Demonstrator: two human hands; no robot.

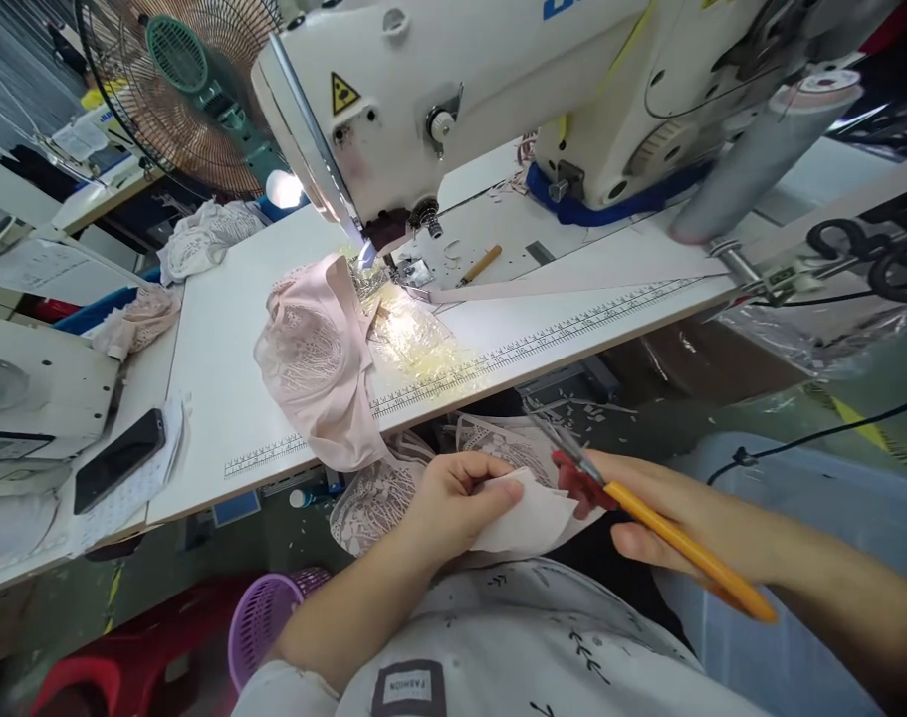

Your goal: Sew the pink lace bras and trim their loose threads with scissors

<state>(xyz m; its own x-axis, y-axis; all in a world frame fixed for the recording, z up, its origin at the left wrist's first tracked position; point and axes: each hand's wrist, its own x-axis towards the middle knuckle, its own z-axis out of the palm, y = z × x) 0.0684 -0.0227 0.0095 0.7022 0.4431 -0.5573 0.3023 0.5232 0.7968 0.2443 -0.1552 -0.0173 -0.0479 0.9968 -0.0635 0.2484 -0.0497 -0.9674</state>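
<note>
Over my lap, my left hand (460,503) pinches a folded white piece of fabric (532,513) between thumb and fingers. My right hand (692,503) is closed on orange-handled scissors (669,533), whose metal blades point up and away to the left. Something red wraps the fingertips of this hand, right beside the fabric's jagged edge. Pale lace fabric (378,498) hangs below the table edge, partly covered by my left hand. On the table, a pink lace bra (315,354) lies partly under the sewing machine (393,110) head, its front draping over the edge.
A ruler strip (528,349) runs along the table's front. A pink band (572,284) leads from the right to the needle area. A thread cone (767,159) stands at right, a phone (120,458) at left. Below are a purple basket (263,617) and a red stool (131,647).
</note>
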